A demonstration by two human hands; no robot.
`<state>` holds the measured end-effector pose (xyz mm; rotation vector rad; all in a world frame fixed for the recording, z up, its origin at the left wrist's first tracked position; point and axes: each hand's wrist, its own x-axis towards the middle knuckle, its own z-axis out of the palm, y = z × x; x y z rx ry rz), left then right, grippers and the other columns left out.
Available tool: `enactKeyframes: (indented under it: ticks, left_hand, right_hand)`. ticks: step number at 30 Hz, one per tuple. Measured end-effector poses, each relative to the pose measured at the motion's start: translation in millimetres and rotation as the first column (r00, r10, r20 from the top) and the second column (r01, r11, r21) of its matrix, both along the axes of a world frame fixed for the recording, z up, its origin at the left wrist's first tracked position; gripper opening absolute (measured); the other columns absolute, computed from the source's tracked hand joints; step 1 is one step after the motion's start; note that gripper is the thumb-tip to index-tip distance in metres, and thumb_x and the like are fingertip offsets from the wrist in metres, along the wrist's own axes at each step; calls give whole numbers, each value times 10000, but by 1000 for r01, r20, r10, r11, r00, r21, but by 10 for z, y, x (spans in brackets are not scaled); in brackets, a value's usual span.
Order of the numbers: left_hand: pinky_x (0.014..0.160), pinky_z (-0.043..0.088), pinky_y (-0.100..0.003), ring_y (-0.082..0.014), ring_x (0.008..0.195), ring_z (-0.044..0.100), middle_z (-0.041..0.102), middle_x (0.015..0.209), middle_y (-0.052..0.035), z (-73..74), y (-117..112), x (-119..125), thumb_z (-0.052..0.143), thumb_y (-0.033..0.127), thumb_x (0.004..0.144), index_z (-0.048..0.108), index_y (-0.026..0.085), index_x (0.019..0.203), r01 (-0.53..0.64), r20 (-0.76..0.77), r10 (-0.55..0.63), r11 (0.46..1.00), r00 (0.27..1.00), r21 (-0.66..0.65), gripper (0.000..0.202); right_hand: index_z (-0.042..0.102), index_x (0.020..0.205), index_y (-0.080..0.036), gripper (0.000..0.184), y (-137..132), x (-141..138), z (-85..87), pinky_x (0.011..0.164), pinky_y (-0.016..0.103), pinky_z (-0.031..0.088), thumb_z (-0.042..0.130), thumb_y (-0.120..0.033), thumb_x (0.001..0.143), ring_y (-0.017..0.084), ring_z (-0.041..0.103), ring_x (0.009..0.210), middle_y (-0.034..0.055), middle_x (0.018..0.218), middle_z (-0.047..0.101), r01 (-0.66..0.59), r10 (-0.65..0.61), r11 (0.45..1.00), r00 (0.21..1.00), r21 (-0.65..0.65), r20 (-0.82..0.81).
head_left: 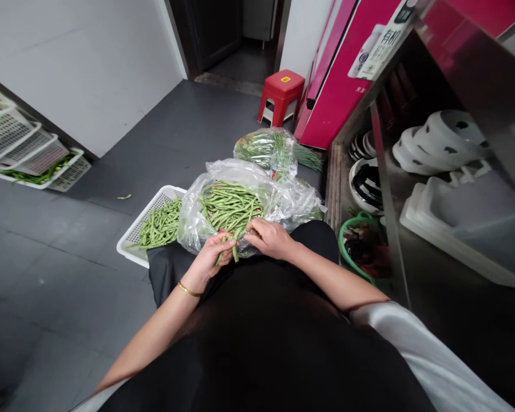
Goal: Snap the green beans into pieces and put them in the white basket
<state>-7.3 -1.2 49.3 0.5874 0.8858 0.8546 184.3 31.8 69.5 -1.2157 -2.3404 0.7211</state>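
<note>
My left hand (217, 253) is closed around a few green beans (235, 252), whose ends stick out between thumb and fingers. Right beside it, my right hand (268, 237) pinches at the upper end of the beans with its fingers together. Just beyond both hands lies an opened clear plastic bag (191, 213), full of long green beans (232, 205). To its left, partly behind my knee, a white perforated basket (131, 233) holds a heap of shorter bean pieces (161, 223).
More bagged greens (261, 146) lie behind the bean bag, near a red stool (281, 94). Stacked white baskets (30, 146) stand at the left wall. On the right are a metal shelf with white containers (438, 143) and a green-rimmed basket (345, 252). One loose green scrap (124, 197) is on the floor.
</note>
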Motion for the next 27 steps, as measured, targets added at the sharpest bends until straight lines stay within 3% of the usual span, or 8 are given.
enactKeyframes:
  ticks: [5,9,13,16,20,22,24,27]
  left_hand:
    - [348,201,-165,-39,346,289,314,401,80,-82,-30,-45,685,226,678,560,122,676,50,132,-43,997,990,-53,162]
    - [352,234,-188,-71,377,371,415,451,38,-179,-94,-7,673,282,651,562,133,662,81,167,-66,993,984,-84,187]
    - [362,178,-183,-33,370,320,454,505,41,-210,-144,24,716,220,620,581,126,677,200,-41,-202,979,979,-30,175]
    - [388,215,-193,-43,408,359,500,550,12,-215,-128,9,707,190,623,628,108,715,315,-174,-305,948,936,34,146]
    - [433,323,-221,-107,494,467,533,603,-31,-265,-58,-78,657,271,622,608,124,666,120,85,-131,985,988,121,161]
    - [495,408,-264,-159,584,538,557,666,-42,-289,-38,-128,660,313,617,595,146,706,-1,234,-24,994,972,106,200]
    - [541,453,-308,-176,609,558,564,678,-30,-300,-43,-149,681,311,627,600,162,812,-37,268,16,997,963,74,251]
    - [460,399,-247,-102,444,437,457,506,40,-301,-83,-112,697,259,674,601,147,899,15,187,-14,1000,982,-2,269]
  right_hand:
    - [516,874,-166,225,74,21,-73,606,228,335,496,-390,890,128,511,675,35,797,577,-30,29,997,999,73,18]
    - [500,742,-177,265,21,41,-252,608,230,352,379,-304,941,126,518,666,33,717,568,-279,283,952,959,126,-16]
    - [455,647,-185,348,-160,112,-313,547,226,357,368,-356,937,110,489,544,-4,573,509,-274,255,956,952,-103,-167]
    - [472,691,-177,413,-206,205,-227,491,211,377,322,-475,935,91,479,433,-41,489,467,-353,123,804,886,-478,-447]
    - [592,827,-140,453,161,317,-154,541,225,445,468,-576,835,125,595,523,9,599,610,-490,265,521,871,-699,-413]
    - [648,903,-140,399,477,290,-220,637,245,468,630,-508,748,173,649,687,50,728,673,-281,338,661,939,-696,-58]
    - [673,894,-123,338,787,182,-349,746,280,466,657,-427,746,237,643,882,121,891,689,101,66,882,940,-459,334]
    - [672,943,-88,301,1123,-58,-566,818,301,450,572,-346,824,263,612,1007,199,1023,662,314,-162,898,888,-308,430]
